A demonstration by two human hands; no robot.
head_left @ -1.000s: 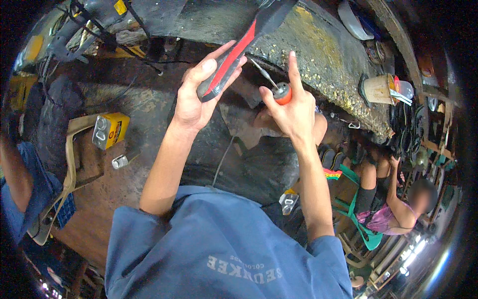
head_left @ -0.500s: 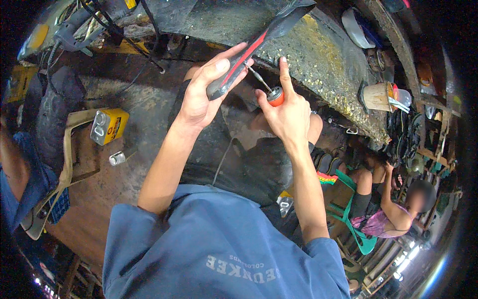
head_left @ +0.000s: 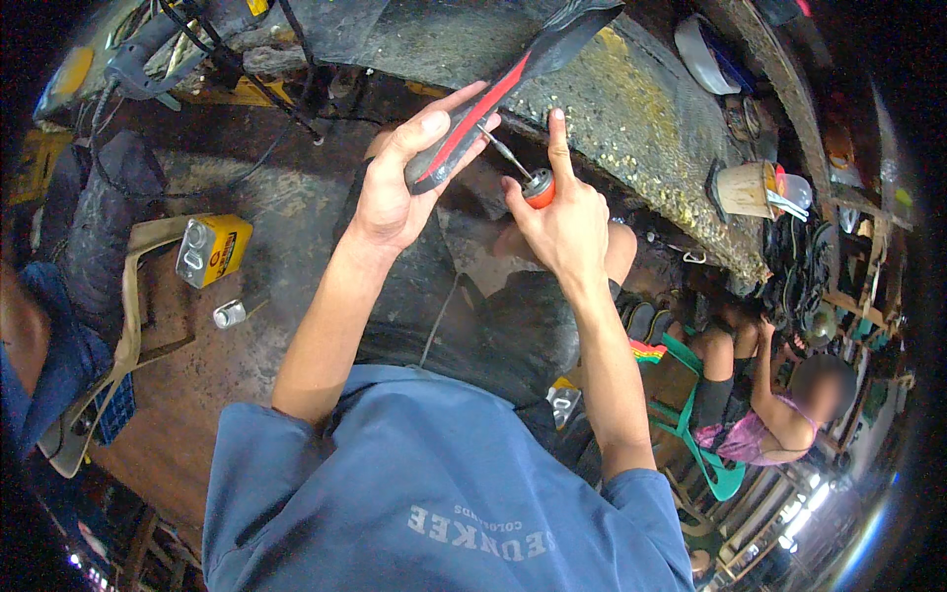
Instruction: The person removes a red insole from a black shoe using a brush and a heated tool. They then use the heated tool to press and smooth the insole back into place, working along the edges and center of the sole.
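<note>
A long black piece with a red stripe [head_left: 493, 91], like a shoe sole, is tilted in my left hand [head_left: 400, 187], whose fingers wrap its lower end. My right hand [head_left: 562, 227] grips a short orange tool with a metal cap [head_left: 541, 194], index finger extended upward along the bench edge. The tool's thin metal shaft [head_left: 507, 152] points up-left to the striped piece, its tip at or just behind that piece's edge; I cannot tell whether they touch.
A crusted bench [head_left: 651, 118] runs above, with cables [head_left: 232, 64] and a stained tub [head_left: 745, 187]. At left are a yellow tin [head_left: 224, 252], plastic chair [head_left: 138, 296] and someone's arm [head_left: 25, 335]. A co-worker [head_left: 779, 424] sits at right by hanging sandals [head_left: 809, 276].
Over the last second both my hands have shifted slightly up, the left also rightward and the right leftward, bringing the tool nearer the striped piece. Since half a second ago little has moved.
</note>
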